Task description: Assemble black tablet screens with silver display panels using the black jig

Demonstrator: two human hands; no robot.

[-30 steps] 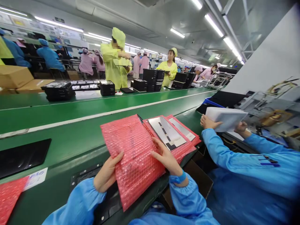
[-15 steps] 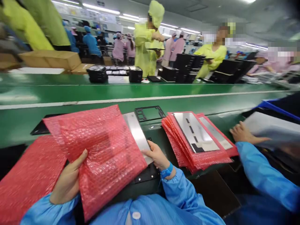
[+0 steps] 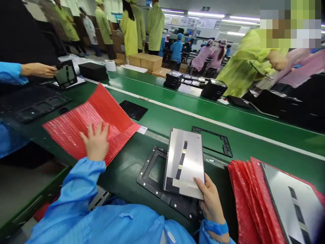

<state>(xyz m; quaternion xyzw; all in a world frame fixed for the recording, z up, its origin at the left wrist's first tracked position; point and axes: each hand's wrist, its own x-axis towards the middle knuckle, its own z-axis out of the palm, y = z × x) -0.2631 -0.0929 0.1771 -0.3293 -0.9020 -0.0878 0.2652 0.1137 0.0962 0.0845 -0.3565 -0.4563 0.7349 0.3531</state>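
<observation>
My right hand point(image 3: 212, 198) grips the lower right corner of a silver display panel point(image 3: 194, 157), its back with black and gold strips facing me. The panel is held tilted over a black frame fixture with white dots point(image 3: 149, 167), partly covering it. My left hand point(image 3: 96, 144) is spread, fingers apart, on a red bubble-wrap bag point(image 3: 67, 132) at the left of the green bench. On the right stands a stack of red bubble-wrap bags point(image 3: 245, 200), with another silver panel point(image 3: 281, 183) lying on top.
A thin black frame point(image 3: 210, 144) lies behind the panel, and a black flat plate point(image 3: 133, 110) behind the bag. At left, a co-worker's hand point(image 3: 40, 70) holds a black framed device point(image 3: 66, 74). Black stacks point(image 3: 214, 88) and cardboard boxes point(image 3: 146, 62) line the far side.
The silver panel, partly inside the bubble-wrap bag before, is now fully out in my right hand. My left hand has moved the bag left onto the bench and loosened its grip. The view turned left.
</observation>
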